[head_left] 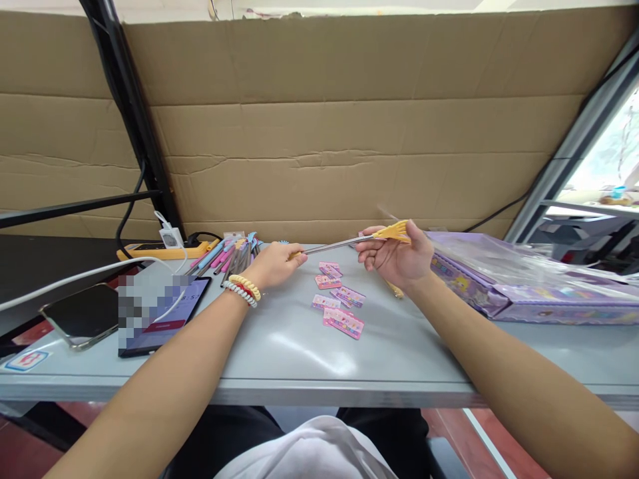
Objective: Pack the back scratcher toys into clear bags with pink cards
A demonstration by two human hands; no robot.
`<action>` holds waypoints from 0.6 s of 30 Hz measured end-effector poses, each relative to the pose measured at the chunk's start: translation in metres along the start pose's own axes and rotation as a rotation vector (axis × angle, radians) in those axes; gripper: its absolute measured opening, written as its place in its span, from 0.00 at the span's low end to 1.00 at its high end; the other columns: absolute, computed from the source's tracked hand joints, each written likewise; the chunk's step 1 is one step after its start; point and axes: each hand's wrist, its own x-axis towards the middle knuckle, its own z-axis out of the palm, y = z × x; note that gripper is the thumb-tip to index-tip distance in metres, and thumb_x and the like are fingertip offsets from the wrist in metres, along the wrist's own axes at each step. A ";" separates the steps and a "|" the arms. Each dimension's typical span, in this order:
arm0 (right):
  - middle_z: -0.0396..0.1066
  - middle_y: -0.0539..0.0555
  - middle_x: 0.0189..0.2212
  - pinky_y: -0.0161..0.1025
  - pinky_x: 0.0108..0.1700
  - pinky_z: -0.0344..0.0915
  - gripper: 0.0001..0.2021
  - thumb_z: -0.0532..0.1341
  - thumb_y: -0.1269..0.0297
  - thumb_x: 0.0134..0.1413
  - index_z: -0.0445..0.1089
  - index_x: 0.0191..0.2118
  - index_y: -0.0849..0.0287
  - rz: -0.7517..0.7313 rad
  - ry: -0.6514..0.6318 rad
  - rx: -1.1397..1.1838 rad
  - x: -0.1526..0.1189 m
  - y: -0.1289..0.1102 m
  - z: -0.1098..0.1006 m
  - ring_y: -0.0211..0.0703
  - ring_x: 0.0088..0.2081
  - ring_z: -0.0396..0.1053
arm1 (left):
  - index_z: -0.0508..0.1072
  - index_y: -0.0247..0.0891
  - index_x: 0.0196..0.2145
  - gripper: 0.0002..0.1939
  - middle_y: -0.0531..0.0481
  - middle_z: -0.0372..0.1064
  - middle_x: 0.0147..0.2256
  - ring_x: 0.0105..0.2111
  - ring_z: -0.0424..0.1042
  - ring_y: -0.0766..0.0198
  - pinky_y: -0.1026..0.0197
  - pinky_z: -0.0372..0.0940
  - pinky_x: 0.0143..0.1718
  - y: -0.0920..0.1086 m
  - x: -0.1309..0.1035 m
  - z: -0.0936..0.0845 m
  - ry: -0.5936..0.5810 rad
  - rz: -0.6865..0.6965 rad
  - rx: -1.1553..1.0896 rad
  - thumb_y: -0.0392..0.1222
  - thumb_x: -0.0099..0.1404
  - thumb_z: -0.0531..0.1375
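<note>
My left hand [277, 263] is closed on one end of a thin metal rod, fingers pinched together. This looks like a telescopic back scratcher [344, 243], stretched out between both hands above the table. At its other end, a yellow claw-shaped head [394, 231] rests in my right hand [399, 253], palm turned up, with the thumb against it. Below the rod, several small pink and purple printed cards [344, 320] lie scattered on the table. Close to my left hand is a bundle of slim pink, blue and metallic sticks [227, 256].
A purple printed box [549, 303] with clear plastic on top lies at the right. On the left are a dark phone [84, 314], a tablet-like device [150, 342], white cables and a yellow power strip [160, 253]. A cardboard wall [349, 133] closes the back of the grey table [279, 372].
</note>
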 end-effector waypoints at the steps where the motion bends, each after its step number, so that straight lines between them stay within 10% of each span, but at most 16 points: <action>1: 0.75 0.60 0.29 0.40 0.23 0.63 0.34 0.45 0.31 0.44 0.68 0.37 0.58 -0.005 -0.001 -0.001 -0.001 -0.001 -0.001 0.49 0.27 0.71 | 0.73 0.39 0.34 0.18 0.52 0.70 0.26 0.26 0.63 0.65 0.64 0.53 0.27 -0.001 0.000 0.000 0.006 -0.002 -0.001 0.49 0.63 0.47; 6: 0.74 0.62 0.26 0.40 0.22 0.63 0.41 0.38 0.26 0.43 0.68 0.35 0.60 0.011 0.054 -0.001 0.002 -0.001 -0.005 0.47 0.22 0.70 | 0.73 0.39 0.33 0.17 0.52 0.69 0.24 0.25 0.63 0.65 0.64 0.53 0.27 -0.003 0.000 -0.003 0.031 -0.021 -0.001 0.48 0.62 0.47; 18: 0.69 0.54 0.16 0.32 0.14 0.54 0.20 0.56 0.47 0.53 0.68 0.28 0.62 0.035 0.344 -0.226 0.015 0.011 -0.006 0.36 0.13 0.63 | 0.69 0.40 0.23 0.17 0.47 0.69 0.22 0.26 0.69 0.57 0.60 0.54 0.27 -0.005 0.000 -0.005 0.009 -0.100 0.371 0.53 0.60 0.50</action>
